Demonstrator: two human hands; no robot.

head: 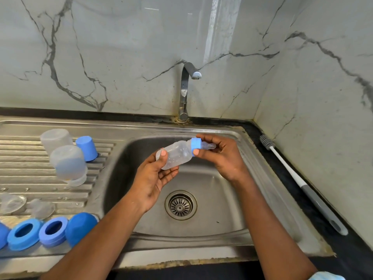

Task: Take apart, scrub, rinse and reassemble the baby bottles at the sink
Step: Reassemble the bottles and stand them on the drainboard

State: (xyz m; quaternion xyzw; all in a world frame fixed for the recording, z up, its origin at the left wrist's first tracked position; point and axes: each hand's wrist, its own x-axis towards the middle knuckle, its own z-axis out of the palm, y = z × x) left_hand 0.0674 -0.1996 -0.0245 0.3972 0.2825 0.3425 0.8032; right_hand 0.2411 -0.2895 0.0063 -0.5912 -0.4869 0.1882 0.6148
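Observation:
Over the steel sink basin [212, 199] I hold a small clear baby bottle [177, 154] lying on its side, nipple pointing right. My left hand [155, 178] grips the bottle's base from below, thumb on top. My right hand [220, 156] pinches the blue collar ring [196, 144] between thumb and fingers, with the clear nipple [209, 146] lying against its fingers. On the drainboard [30, 178] at left stand two upturned clear bottle bodies [67, 162] and a blue cap [86, 147].
Two blue collar rings [53, 231], blue caps [80, 227] and clear nipples [12, 203] lie at the drainboard's front. A bottle brush [298, 180] lies on the dark counter at right. The tap [186, 87] stands behind the basin, with no water running. A drain strainer [180, 205] sits mid-basin.

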